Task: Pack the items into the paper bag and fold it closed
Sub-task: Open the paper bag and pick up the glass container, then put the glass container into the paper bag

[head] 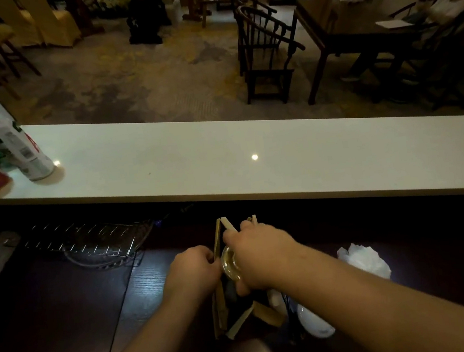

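A brown paper bag (222,307) stands open on the dark wooden counter, low in the middle of the view. My left hand (192,267) pinches the bag's left rim. My right hand (258,255) is over the bag's mouth, closed around a clear plastic cup with a round lid (230,264) that sits partly inside the bag. The bag's paper handles (228,226) stick up behind my right hand. The cup's body is hidden by my hand and the bag.
A white crumpled plastic bag (364,259) and a white rounded object (314,321) lie right of the paper bag. A wire rack (88,241) sits to the left. A white raised ledge (223,159) runs across behind, with bottles (16,142) at its left end.
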